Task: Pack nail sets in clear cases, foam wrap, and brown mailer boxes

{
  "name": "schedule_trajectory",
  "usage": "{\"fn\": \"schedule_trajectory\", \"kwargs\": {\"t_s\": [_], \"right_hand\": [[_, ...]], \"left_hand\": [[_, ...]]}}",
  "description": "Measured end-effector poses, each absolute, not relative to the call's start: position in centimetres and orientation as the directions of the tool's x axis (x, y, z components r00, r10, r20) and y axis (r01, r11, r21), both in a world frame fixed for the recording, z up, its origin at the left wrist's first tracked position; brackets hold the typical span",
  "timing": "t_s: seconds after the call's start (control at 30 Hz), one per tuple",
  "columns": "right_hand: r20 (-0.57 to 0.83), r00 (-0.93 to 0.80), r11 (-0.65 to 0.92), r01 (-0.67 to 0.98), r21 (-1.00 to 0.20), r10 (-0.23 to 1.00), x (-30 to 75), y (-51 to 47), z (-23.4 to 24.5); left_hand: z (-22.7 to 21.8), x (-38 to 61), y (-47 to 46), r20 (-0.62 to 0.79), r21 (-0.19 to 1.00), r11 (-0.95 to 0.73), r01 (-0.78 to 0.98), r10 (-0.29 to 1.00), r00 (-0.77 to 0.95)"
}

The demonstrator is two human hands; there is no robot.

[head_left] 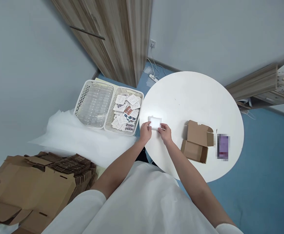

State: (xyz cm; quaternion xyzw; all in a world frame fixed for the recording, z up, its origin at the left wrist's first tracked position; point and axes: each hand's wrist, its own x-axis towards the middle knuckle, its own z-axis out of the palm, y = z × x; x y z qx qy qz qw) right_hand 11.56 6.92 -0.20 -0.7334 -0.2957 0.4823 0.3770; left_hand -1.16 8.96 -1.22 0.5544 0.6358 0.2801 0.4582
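A small white packet (155, 123), which looks wrapped in thin foam sheet, is at the left side of the round white table (193, 94). My left hand (146, 131) grips its left edge with bent fingers. At the packet's lower right corner, my right hand (165, 132) pinches it between thumb and fingers. What lies inside the wrapping is hidden. To the right of my hands stands an open brown cardboard box (195, 151) with its lid folded back.
Left of the table, one white basket (80, 100) holds clear plastic cases and another basket (142, 97) holds printed cards. White foam sheets (66, 136) and stacked flat cardboard boxes (34, 188) lie nearer me. A blurred purple item (223, 146) is beside the open box.
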Motion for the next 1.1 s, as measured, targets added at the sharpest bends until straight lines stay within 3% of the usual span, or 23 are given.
{"fn": "schedule_trajectory", "kwargs": {"t_s": [0.27, 0.67, 0.9, 1.1], "right_hand": [[-0.406, 0.381, -0.492, 0.162, -0.855, 0.831, 14.5, 2.4, 2.0], [-0.185, 0.498, -0.325, 0.210, -0.922, 0.847, 25.4, -8.1, 5.0], [-0.226, 0.471, -0.419, 0.357, -0.835, 0.852, 31.1, -11.4, 3.2], [-0.210, 0.344, -0.385, 0.589, -0.711, 0.915, 32.0, -11.4, 1.4]], "left_hand": [[0.4, 0.6, 5.4, -0.264, 0.910, 0.214, 0.355, 0.960, 0.097], [4.7, 11.3, -2.2, -0.066, 0.925, -0.074, 0.372, 0.934, 0.350], [3.0, 16.7, -5.2, -0.139, 0.843, -0.118, 0.525, 0.895, 0.424], [2.1, 17.9, -5.9, -0.261, 0.706, -0.165, 0.689, 0.844, 0.469]]}}
